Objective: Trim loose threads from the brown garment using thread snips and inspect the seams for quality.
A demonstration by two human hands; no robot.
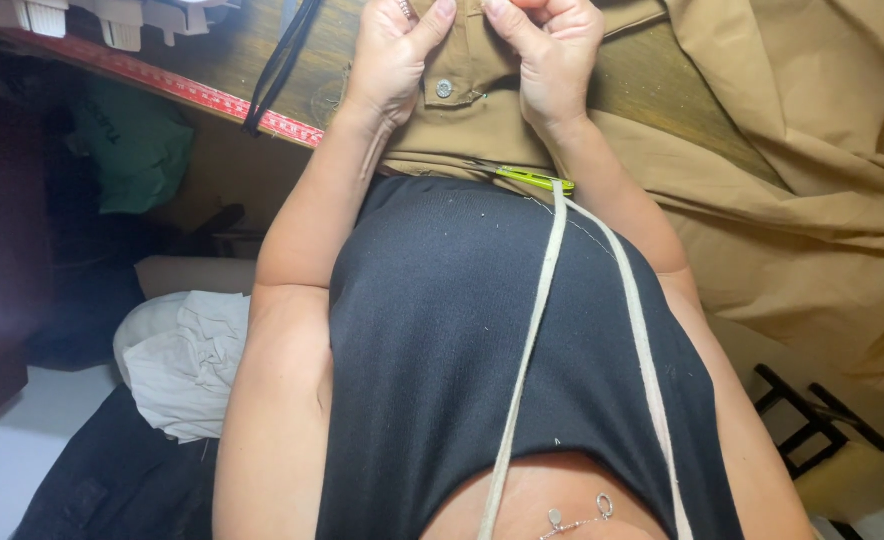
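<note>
1. Head view: both hands work at the top of the frame on a tan garment that lies on the wooden surface.
2. The left hand pinches the cloth between thumb and fingers, just above a small metal button.
3. The right hand is clenched on the same fold, close beside the left; the two thumbs nearly meet.
4. The step looks like close work at the button placket, perhaps picking or folding an edge. I cannot tell whether either hand holds a needle or thread.
5. Any next move would call for a firm pinch and small finger motions, since the spot is tight.
6. A green-handled tool lies at the garment's near edge, against the person's black top. It is near the wrists but untouched.
7. A cream tape hangs down the person's front.
8. More tan cloth spreads to the right over the surface.
9. A red ruler runs along the surface edge, and a black strap crosses it.
10. Below, in the dim room, sit a white bundle and something green.
</note>
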